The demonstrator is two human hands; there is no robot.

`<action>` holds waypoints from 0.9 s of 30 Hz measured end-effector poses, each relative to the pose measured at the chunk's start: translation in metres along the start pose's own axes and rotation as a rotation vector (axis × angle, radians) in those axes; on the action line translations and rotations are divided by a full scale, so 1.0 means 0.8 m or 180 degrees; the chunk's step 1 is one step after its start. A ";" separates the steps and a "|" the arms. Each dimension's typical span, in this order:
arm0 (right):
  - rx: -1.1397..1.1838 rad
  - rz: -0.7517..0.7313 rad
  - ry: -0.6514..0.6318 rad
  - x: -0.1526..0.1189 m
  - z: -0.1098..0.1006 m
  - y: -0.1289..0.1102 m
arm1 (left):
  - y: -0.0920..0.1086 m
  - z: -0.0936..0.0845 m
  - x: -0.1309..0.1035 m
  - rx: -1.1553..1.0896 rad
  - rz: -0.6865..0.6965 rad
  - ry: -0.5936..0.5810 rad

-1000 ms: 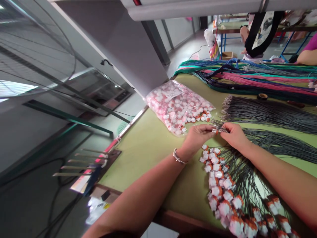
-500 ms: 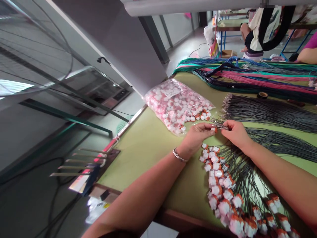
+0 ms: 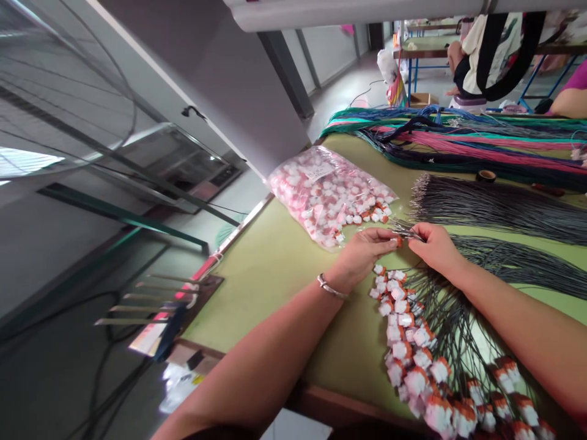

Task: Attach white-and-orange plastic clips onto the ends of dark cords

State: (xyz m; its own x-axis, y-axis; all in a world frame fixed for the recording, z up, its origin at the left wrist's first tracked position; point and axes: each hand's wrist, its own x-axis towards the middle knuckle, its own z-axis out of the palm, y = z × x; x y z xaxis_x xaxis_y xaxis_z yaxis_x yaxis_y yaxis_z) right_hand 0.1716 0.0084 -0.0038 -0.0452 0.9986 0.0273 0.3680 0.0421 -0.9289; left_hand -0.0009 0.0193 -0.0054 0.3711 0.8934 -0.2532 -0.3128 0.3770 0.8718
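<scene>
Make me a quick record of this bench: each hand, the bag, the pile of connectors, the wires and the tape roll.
Left hand: pinching a small orange connector
Right hand: gripping a bunch of thin wires, metallic tips toward the left hand
Clear bag: on the green tabletop, full of white-and-orange connectors
Connector pile: nearer the person than the hands, dark wires attached
Black wire bundle: beyond the right hand
Tape roll: at that bundle's far edge
</scene>
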 end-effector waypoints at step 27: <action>0.0338 0.0192 -0.0005 -0.001 0.002 -0.003 | -0.014 0.004 0.006 0.0199 0.0553 0.0178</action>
State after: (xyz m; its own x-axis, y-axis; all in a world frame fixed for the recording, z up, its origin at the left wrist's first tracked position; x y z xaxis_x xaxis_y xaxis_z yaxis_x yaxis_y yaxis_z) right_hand 0.1694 0.0074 -0.0025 -0.0273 0.9992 -0.0304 0.2696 -0.0219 -0.9627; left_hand 0.0073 0.0187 -0.0152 0.2665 0.9566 -0.1182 -0.3124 0.2017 0.9283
